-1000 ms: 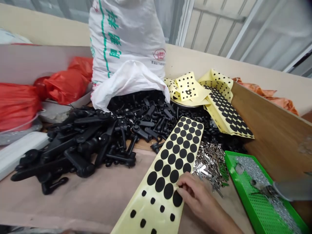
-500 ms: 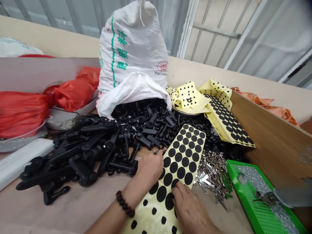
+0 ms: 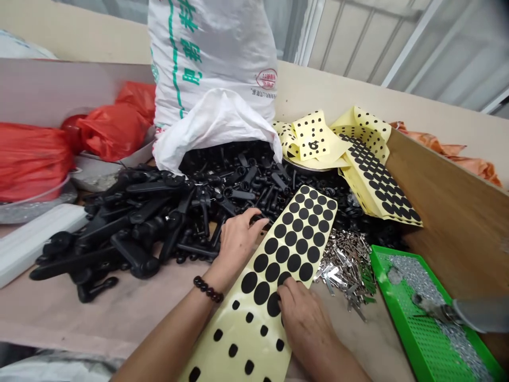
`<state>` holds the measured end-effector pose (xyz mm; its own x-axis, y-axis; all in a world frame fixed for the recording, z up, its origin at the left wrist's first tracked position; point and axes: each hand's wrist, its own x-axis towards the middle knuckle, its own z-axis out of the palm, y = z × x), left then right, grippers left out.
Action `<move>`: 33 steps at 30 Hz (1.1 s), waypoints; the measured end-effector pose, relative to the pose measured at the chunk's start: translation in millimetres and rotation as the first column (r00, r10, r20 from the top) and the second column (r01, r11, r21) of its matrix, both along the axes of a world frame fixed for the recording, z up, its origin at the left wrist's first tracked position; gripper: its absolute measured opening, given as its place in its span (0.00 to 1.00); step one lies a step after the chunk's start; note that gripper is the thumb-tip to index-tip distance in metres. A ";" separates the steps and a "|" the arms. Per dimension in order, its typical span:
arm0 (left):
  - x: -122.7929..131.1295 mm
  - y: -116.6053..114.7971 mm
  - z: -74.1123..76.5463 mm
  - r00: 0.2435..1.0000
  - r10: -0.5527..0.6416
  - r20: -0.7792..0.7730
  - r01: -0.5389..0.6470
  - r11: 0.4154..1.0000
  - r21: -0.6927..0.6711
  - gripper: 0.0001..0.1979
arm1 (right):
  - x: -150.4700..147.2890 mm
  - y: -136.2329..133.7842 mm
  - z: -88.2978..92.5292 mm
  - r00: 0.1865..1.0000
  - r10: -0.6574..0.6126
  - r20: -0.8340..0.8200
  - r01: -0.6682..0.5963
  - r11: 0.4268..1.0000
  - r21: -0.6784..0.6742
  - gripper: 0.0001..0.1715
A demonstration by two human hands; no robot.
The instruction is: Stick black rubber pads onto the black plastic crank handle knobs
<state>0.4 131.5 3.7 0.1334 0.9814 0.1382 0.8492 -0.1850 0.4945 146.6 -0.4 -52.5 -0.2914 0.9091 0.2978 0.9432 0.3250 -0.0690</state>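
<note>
A pale yellow backing sheet (image 3: 238,289) with rows of black round stickers lies slantwise in front of me, with smaller black spots on its near part. My right hand (image 3: 304,313) is at the sheet's right side, its bent fingers pressed together on one of the lower round stickers; its thumb is hidden. My left hand (image 3: 238,236), with a dark bead bracelet (image 3: 208,289) at the wrist, is beside the sheet's left edge. Its thumb and forefinger are apart over the heap of black plastic handles (image 3: 151,217). Nothing shows clearly between them.
A white woven sack (image 3: 222,69) spills black parts at the back. Small metal strips (image 3: 348,265) lie right of the sheet, beside a green tray (image 3: 401,318) of metal bits. More sticker sheets (image 3: 382,180) lean near a wooden board (image 3: 449,212). Red bags (image 3: 32,159) stand left.
The view has tilted down, so most things sit higher in it. My left thumb and forefinger have parted and reach slightly farther up the sheet's left edge. My right hand stays at the stickers.
</note>
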 end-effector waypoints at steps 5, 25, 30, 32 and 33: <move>15.6 3.4 -7.0 0.998 0.055 -0.031 -0.053 0.998 0.039 0.16 | 1.2 -0.7 3.9 1.000 0.011 -0.017 -0.012 1.000 -0.012 0.14; -7.4 -24.5 20.9 0.783 -0.032 0.621 0.012 0.999 0.036 0.20 | 5.7 20.7 23.7 0.999 0.049 -0.012 -0.050 0.959 -0.279 0.08; -41.3 -97.1 14.5 0.456 0.275 0.847 0.254 0.871 -0.420 0.18 | 9.2 11.9 19.0 0.989 0.133 -0.062 -0.144 0.961 -0.238 0.09; -45.4 -117.1 -3.4 0.465 0.366 0.806 0.271 0.808 -0.523 0.19 | 10.4 4.8 18.5 0.973 0.199 -0.116 -0.220 0.952 -0.211 0.10; -45.7 -123.2 -13.0 0.491 0.386 0.781 0.254 0.794 -0.552 0.19 | 10.7 1.3 18.6 0.964 0.228 -0.135 -0.252 0.948 -0.196 0.10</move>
<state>-45.2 8.3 -9.4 0.1998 0.8955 -0.3976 -0.0417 0.4132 0.9097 157.3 0.9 -33.9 -0.4849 0.8616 0.1501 0.8220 0.5076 -0.2580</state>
